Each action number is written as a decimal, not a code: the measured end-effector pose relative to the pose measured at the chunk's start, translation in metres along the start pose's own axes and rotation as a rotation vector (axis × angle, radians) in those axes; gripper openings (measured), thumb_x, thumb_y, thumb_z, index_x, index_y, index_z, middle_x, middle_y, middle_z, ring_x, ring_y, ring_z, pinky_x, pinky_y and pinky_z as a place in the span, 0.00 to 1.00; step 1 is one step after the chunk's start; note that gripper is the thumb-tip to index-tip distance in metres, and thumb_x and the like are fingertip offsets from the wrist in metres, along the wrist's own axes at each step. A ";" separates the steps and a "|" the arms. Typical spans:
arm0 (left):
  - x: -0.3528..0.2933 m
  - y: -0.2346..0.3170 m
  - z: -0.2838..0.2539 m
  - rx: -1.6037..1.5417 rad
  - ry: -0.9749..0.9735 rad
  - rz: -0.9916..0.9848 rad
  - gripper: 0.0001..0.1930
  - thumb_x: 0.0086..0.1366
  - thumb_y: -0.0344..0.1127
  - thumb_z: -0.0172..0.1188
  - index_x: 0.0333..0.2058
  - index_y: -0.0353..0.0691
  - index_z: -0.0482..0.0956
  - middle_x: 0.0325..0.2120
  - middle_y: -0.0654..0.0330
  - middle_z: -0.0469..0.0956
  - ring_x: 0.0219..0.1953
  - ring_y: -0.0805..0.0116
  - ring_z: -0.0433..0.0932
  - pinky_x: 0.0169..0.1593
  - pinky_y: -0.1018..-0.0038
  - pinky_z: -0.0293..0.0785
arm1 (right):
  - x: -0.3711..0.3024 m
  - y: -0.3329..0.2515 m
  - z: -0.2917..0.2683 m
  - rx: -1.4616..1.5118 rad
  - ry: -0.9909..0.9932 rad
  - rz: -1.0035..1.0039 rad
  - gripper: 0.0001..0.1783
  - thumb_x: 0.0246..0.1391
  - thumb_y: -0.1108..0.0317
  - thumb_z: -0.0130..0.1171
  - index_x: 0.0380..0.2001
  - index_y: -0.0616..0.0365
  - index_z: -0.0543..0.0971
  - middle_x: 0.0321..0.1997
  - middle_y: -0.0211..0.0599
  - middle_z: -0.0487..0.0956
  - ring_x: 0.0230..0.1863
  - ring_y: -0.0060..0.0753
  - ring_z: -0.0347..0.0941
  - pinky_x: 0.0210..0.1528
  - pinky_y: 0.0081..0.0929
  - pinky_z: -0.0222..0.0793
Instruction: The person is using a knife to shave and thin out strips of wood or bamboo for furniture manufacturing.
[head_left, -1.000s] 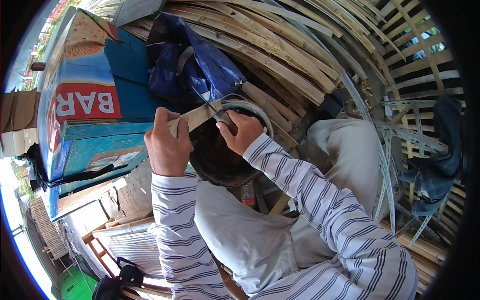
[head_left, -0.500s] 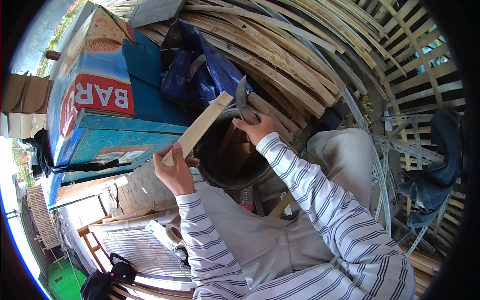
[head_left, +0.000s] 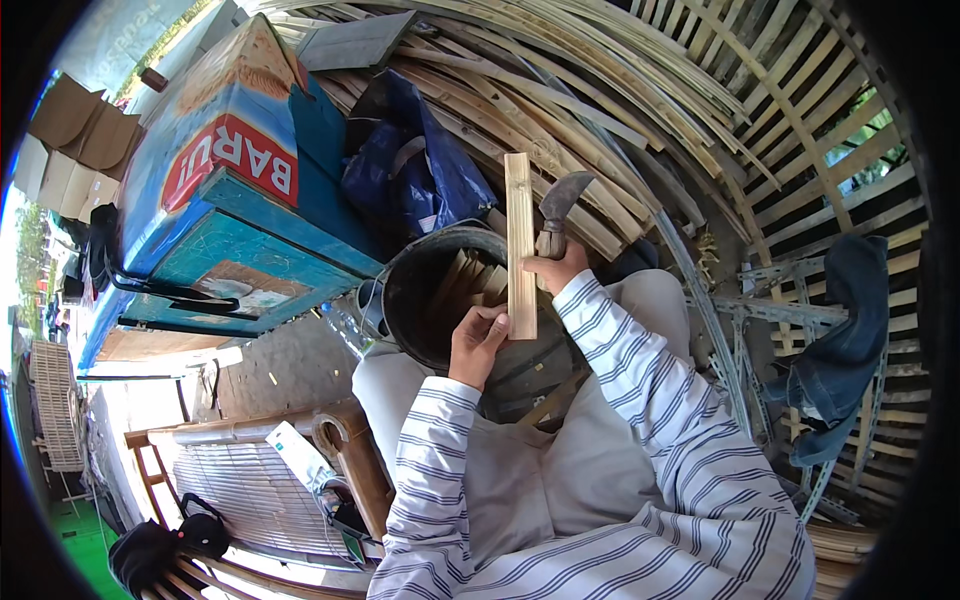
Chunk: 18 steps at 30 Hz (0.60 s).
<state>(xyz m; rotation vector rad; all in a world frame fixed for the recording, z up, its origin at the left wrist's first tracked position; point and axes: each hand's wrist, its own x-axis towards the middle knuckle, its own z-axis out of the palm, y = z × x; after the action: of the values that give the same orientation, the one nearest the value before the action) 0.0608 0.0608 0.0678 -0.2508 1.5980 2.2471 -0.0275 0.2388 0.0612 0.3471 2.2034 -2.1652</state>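
Observation:
My left hand (head_left: 478,345) pinches the lower end of a flat, pale bamboo piece (head_left: 520,240), which stands nearly upright in front of me. In my right hand (head_left: 560,268) is a short curved knife (head_left: 566,196), its dark hooked blade pointing up and right and its handle wrapped by my fingers. The right thumb reaches to the right edge of the bamboo piece, and the blade is apart from it. Below, between my knees, a dark bucket (head_left: 398,312) holds several wooden offcuts (head_left: 468,280). The bamboo piece and my hands hide part of its right side.
A blue painted box (head_left: 250,245) stands to the left. Beyond the bucket lie a blue plastic bag (head_left: 415,165) and a pile of long bamboo strips (head_left: 600,120). A slatted bench (head_left: 250,490) is at lower left. Dark cloth (head_left: 840,330) hangs on a metal frame at right.
The bamboo piece has swung from a rightward slant to nearly upright and moved right. Both hands have moved right, and the knife blade has turned to point right. My view has shifted slightly.

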 end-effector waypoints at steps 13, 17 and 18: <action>0.004 0.042 -0.047 0.359 0.280 0.446 0.43 0.47 0.36 0.64 0.63 0.48 0.57 0.63 0.50 0.58 0.66 0.49 0.55 0.62 0.48 0.57 | -0.053 -0.005 -0.012 -0.865 -0.760 -0.190 0.32 0.31 0.63 0.64 0.46 0.64 0.76 0.42 0.57 0.79 0.48 0.53 0.74 0.54 0.38 0.69; -0.011 0.043 -0.041 1.399 0.194 0.553 0.38 0.35 0.30 0.66 0.53 0.49 0.71 0.61 0.55 0.62 0.68 0.51 0.50 0.67 0.45 0.41 | -0.044 -0.012 -0.012 -0.980 -0.751 -0.186 0.31 0.34 0.65 0.62 0.48 0.60 0.76 0.44 0.54 0.78 0.48 0.53 0.74 0.54 0.38 0.70; -0.012 0.038 -0.038 1.579 0.134 0.381 0.36 0.36 0.30 0.66 0.51 0.48 0.72 0.60 0.57 0.63 0.68 0.53 0.50 0.67 0.45 0.37 | -0.037 -0.015 -0.015 -0.985 -0.781 -0.183 0.30 0.35 0.66 0.62 0.48 0.59 0.76 0.45 0.54 0.78 0.48 0.53 0.74 0.54 0.38 0.70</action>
<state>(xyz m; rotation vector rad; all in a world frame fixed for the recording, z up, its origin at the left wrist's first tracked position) 0.0543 0.0122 0.0926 0.3676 3.0320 0.5382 0.0083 0.2485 0.0832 -0.6280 2.4185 -0.7484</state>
